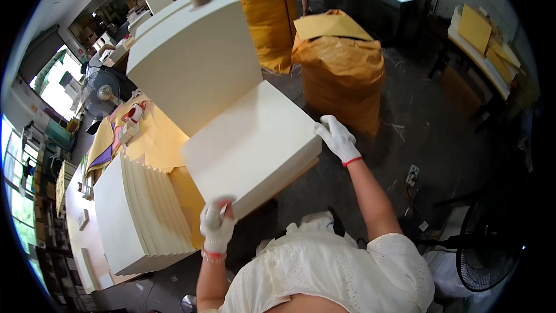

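A thick stack of large white paper sheets (249, 139) lies in front of me at the edge of the work table. At its right corner my right hand (337, 138), in a white glove with a red cuff, has its fingers closed on the paper. My left hand (218, 227), gloved the same way, is at the near left corner of the stack. Its fingers are curled and partly blurred, with something reddish among them that I cannot make out. Behind rises a much taller white paper stack (194, 61). To the left sits a fanned, stepped pile of white sheets (136, 208).
Two big orange-yellow sacks, a near one (341, 75) and a far one (272, 20), stand beyond the stack. A fan (103, 93) is at the left, a black fan (489, 261) at the lower right. A side table (483, 61) holds yellow sheets. People are in the background.
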The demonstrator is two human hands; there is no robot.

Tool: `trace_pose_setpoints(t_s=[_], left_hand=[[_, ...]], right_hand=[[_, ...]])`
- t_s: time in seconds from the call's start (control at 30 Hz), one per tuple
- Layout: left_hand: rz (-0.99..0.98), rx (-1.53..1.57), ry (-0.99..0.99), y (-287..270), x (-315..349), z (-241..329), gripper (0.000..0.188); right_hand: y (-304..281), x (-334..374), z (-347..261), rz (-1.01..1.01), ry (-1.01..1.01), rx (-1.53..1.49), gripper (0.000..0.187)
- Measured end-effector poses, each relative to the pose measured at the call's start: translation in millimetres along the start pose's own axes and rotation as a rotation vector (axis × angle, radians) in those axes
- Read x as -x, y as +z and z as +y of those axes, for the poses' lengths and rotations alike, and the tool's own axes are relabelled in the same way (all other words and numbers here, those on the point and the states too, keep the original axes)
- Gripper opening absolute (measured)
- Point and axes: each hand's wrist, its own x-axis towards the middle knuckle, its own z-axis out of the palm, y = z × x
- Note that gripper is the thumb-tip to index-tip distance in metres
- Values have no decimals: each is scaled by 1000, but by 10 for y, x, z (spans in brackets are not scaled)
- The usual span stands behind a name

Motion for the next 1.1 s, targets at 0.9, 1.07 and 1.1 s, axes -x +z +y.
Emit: trace_pose_setpoints(t_s=[0.9,1.07,1.1], left_hand=[[-383,-190,45,1431,-1251,57,48],[-414,-119,23,1376,-1265,-102,46],[-417,-124,15,1381,-1265,-105,46]], right_hand=[[50,-545,-378,-81,-420,-469,42],[62,-570,-368,-135,-321,-479,45],[79,-576,-353,-119,-324,-477,45]])
